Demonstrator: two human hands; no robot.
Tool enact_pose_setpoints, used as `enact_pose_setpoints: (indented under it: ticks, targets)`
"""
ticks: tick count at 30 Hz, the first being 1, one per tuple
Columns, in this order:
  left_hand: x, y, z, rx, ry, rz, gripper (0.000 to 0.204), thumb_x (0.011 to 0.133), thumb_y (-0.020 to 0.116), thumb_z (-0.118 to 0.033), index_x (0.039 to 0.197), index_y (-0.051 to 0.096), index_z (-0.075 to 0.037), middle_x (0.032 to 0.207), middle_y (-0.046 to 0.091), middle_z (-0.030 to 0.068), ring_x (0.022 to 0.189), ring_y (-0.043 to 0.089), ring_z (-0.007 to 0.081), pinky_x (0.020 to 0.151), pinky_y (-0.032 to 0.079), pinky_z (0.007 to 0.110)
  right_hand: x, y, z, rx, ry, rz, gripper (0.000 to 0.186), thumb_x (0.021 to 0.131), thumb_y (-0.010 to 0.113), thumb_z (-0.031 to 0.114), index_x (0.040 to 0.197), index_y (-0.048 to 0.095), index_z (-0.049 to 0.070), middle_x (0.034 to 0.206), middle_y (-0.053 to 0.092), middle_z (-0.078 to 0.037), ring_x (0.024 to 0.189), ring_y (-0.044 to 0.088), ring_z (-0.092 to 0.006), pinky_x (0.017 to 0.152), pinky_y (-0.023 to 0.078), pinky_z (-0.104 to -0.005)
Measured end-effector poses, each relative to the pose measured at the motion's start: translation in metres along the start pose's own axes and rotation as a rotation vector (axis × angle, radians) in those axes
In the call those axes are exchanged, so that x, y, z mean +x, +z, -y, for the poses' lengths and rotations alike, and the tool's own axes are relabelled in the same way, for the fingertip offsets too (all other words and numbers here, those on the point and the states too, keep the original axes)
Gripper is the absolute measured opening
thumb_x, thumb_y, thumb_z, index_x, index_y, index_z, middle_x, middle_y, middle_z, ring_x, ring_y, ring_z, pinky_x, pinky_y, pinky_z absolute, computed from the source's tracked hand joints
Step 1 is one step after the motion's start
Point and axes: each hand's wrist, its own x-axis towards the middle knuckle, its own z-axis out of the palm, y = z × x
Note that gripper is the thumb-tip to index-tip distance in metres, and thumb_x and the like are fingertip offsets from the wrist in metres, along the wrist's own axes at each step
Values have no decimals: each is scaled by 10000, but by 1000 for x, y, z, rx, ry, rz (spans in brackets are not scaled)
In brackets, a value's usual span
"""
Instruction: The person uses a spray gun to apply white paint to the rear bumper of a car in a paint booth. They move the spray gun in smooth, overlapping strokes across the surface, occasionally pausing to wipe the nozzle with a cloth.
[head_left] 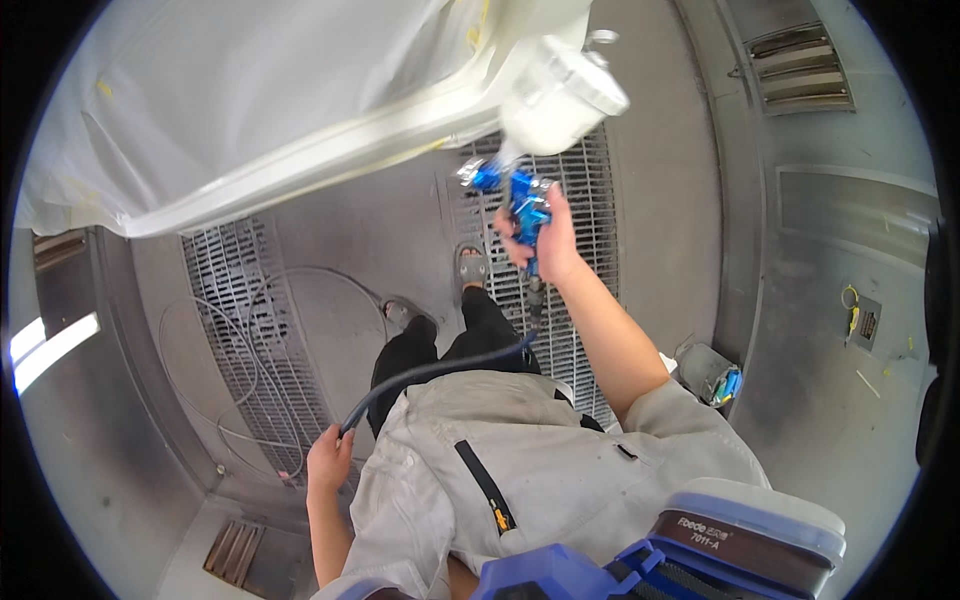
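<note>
My right hand [555, 235] is wrapped round the handle of a blue spray gun [528, 200], held up in front of me with its nozzle end pointing left. On top of the gun sits a white paint cup [562, 97], tilted to the right. From the base of the handle a dark air hose [440, 368] curves down to the left, where my left hand [329, 460] is closed on it. Left of the gun, close to its nozzle, runs the white edge of a large panel [300, 172], partly covered in pale masking sheet [260, 75] with yellow tape.
Metal floor grates [255, 330] run on both sides of my feet, and the hose lies in loops over the left one. A bin [706, 372] stands by the right wall. Vents [800, 68] are set in the grey walls. A respirator filter [750, 535] shows at the lower right.
</note>
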Motion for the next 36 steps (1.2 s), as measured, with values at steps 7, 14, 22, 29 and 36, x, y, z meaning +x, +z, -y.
enact_pose_setpoints:
  ticks: [7, 14, 22, 29, 36]
  targets:
    - [-8, 34, 5, -35, 55, 127, 373, 1000, 617, -372, 859, 546, -34, 753, 632, 215, 743, 625, 457, 629, 477, 498, -10, -47, -33, 3, -416, -538, 806, 965, 212, 787, 914, 542, 53, 799, 547, -47, 466, 408, -148, 435, 333, -314]
    - [-15, 65, 136, -706, -205, -77, 315, 1084, 491, -248, 858, 563, -41, 711, 579, 26, 654, 543, 120, 612, 455, 301, 49, 36, -152, 300, -370, -563, 833, 928, 217, 849, 882, 554, 88, 746, 554, -22, 465, 421, -158, 438, 335, -322]
    - [-77, 40, 240, -458, -290, -298, 312, 1078, 494, -253, 870, 540, -25, 665, 533, 44, 604, 520, 151, 583, 426, 328, 94, 196, -299, 76, -213, 181, 798, 952, 293, 797, 945, 555, 43, 773, 549, -34, 472, 441, -113, 435, 361, -274]
    - [-9, 69, 216, -66, -27, -66, 329, 1018, 589, -292, 849, 507, -22, 735, 603, 215, 703, 588, 462, 612, 440, 522, 105, 102, -270, 94, -180, -131, 702, 967, 338, 727, 947, 593, 74, 746, 600, -38, 445, 483, -135, 391, 346, -265]
    - [38, 98, 159, -240, 52, 114, 347, 1039, 542, -327, 870, 538, -24, 730, 635, 245, 734, 613, 489, 629, 456, 562, 95, 16, -208, -40, -614, -707, 797, 977, 195, 777, 897, 560, 73, 748, 545, -32, 447, 421, -167, 420, 356, -317]
